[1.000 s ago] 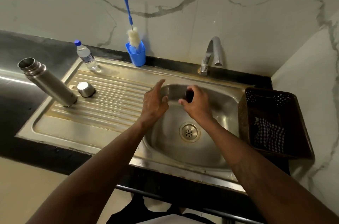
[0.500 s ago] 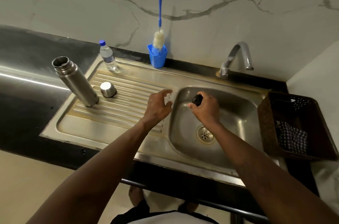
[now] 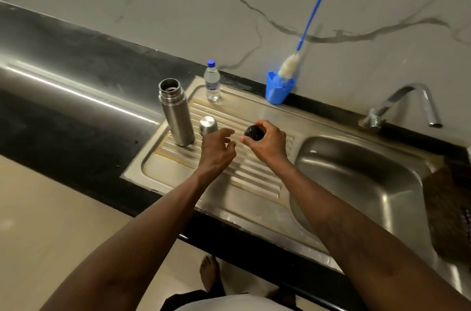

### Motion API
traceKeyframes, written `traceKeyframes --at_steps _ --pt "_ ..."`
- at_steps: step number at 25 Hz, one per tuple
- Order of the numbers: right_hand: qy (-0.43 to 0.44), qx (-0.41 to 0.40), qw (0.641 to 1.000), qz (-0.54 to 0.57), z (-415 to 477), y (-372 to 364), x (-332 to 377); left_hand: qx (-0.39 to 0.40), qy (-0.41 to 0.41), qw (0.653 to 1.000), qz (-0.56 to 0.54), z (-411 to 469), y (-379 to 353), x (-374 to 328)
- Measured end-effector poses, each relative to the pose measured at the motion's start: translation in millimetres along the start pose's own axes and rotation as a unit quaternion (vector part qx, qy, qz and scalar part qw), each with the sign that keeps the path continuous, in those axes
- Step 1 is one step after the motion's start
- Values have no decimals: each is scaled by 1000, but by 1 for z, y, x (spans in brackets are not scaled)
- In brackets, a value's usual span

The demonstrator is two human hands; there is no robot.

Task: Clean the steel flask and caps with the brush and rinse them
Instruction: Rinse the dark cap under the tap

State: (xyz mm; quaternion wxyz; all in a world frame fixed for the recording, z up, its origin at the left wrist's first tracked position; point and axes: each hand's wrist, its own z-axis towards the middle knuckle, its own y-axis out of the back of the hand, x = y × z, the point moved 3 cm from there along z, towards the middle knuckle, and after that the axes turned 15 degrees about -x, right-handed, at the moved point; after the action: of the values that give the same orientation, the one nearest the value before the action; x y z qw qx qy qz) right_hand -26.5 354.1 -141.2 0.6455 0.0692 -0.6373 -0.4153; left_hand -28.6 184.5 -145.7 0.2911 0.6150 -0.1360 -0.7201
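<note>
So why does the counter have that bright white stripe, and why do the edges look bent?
Head view: the stripe is glare on the glossy black counter from a light that is out of frame; the wide-angle lens bows the counter edge and leans the bottle brush; lighting is dim and warm, so the black inner cap in the right hand shows little detail.

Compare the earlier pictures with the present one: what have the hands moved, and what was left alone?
The right hand, holding the small round black cap, has carried it from over the sink basin leftward to above the ribbed drainboard. The empty left hand came along. The open steel flask, steel cup cap and blue-handled bottle brush stayed put.
</note>
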Motion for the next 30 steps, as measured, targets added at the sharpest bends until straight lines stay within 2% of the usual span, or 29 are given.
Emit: traceKeyframes --at_steps 3,8,18,20,24,27,30 --pt "34 47 998 6 -7 -45 23 -26 30 999 18 7 26 26" --pt "66 81 994 19 -19 -86 43 -40 105 994 15 8 52 54" --pt "50 97 994 11 -27 -109 36 -48 137 989 23 8 58 57" --pt "47 118 992 9 -27 -108 36 -69 132 988 35 8 58 59" --pt "68 178 982 -13 -18 -103 34 -126 68 988 58 10 59 46" --pt "86 157 984 -19 -6 -90 38 -140 20 989 37 16 57 32" --pt "154 155 975 -48 13 -91 47 -149 0 988 28 23 50 22"
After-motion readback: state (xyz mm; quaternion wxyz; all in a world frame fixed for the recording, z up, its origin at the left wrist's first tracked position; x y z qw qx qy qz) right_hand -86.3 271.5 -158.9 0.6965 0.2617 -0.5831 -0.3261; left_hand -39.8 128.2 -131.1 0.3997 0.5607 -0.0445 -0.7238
